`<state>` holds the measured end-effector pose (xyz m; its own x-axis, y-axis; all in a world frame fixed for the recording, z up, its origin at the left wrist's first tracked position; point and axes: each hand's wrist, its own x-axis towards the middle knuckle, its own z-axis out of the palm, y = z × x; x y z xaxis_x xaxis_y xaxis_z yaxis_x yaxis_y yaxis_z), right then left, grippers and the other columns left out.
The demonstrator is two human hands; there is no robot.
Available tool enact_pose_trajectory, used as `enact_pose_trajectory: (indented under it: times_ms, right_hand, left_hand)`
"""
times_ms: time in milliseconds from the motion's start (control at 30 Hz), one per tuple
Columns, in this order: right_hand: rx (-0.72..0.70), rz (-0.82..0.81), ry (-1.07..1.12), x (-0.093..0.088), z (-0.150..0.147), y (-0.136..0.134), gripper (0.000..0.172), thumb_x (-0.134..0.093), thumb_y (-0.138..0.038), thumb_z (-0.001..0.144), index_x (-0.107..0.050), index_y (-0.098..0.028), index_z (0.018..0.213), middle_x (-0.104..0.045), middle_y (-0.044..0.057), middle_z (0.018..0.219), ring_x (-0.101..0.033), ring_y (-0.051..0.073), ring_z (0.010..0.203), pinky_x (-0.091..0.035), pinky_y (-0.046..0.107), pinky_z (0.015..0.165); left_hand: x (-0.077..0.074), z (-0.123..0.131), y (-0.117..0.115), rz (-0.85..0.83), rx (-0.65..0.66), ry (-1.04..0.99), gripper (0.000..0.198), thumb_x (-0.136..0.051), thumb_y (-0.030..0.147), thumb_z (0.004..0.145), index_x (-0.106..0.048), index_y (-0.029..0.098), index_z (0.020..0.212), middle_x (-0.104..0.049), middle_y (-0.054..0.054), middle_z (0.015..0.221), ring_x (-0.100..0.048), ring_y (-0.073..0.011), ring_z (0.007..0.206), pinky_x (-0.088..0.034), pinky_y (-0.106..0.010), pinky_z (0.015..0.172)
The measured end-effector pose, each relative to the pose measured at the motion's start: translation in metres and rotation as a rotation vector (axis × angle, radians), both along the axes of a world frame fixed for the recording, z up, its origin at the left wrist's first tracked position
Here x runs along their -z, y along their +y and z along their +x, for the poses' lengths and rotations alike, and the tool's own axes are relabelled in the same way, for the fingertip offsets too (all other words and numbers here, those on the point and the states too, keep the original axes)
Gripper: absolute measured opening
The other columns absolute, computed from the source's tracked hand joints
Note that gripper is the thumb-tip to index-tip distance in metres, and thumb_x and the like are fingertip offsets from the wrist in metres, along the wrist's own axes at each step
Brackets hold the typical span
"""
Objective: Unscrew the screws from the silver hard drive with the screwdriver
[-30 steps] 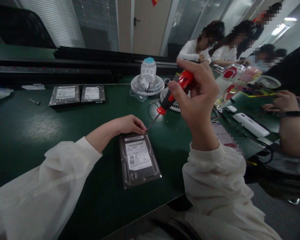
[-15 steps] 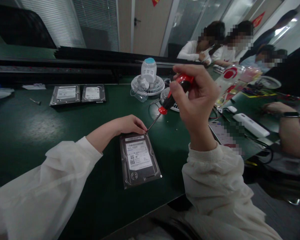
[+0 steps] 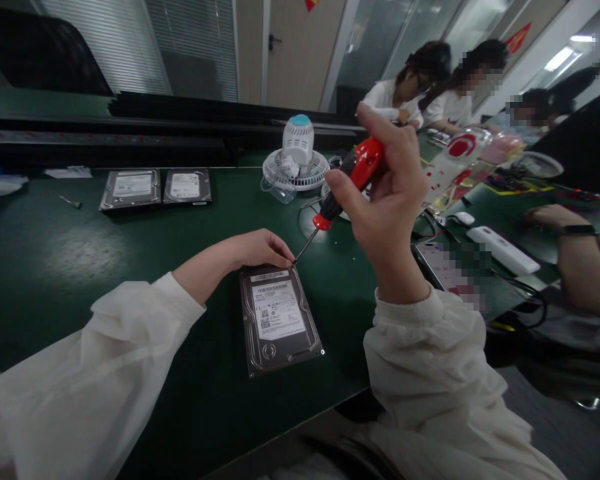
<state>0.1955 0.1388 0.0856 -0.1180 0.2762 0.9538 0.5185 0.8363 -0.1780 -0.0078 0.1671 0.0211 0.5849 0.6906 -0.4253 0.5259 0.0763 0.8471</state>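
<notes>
A hard drive (image 3: 280,313) lies flat, label up, on the green table in front of me. My left hand (image 3: 266,249) is closed at its far edge, with fingertips by the far right corner. A red and black screwdriver (image 3: 354,175) slants down to that same corner, its tip next to my left fingertips. Thumb and fingers of my right hand (image 3: 393,190) hold the handle, while the index finger is lifted off it. Whatever sits under the tip is too small to make out.
Two more hard drives (image 3: 130,189) lie at the back left. A white fan (image 3: 297,157) rests behind the screwdriver. To the right are a phone (image 3: 443,267), a white power strip (image 3: 503,250) and cables. Another person's arm (image 3: 580,260) rests at the far right.
My right fingers have loosened and shifted around the screwdriver handle, the index finger now raised. The handle has moved slightly left. Drive and left hand stay in place.
</notes>
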Motion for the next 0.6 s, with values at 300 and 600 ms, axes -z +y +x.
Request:
enact_pose_trajectory:
  times_ms: [300, 600]
  right_hand:
    - [-0.281, -0.237, 0.037, 0.005, -0.004, -0.007, 0.044, -0.056, -0.048, 0.1, -0.055, -0.038, 0.143, -0.068, 0.003, 0.132, -0.072, 0.021, 0.107, -0.063, 0.042, 0.096]
    - [-0.151, -0.111, 0.054, 0.009, -0.002, 0.006, 0.056, -0.067, -0.055, 0.094, -0.052, -0.04, 0.146, -0.067, 0.003, 0.135, -0.072, 0.023, 0.113, -0.064, 0.04, 0.095]
  left_hand:
    - [0.001, 0.001, 0.0, 0.002, -0.007, 0.014, 0.015, -0.08, 0.03, 0.072, -0.08, 0.024, 0.086, -0.078, 0.0, 0.084, -0.068, -0.0196, 0.082, -0.05, -0.033, 0.078]
    - [0.001, 0.001, 0.0, 0.001, -0.008, 0.009, 0.012, -0.078, 0.029, 0.073, -0.08, 0.024, 0.084, -0.078, 0.0, 0.084, -0.068, -0.0201, 0.082, -0.05, -0.033, 0.079]
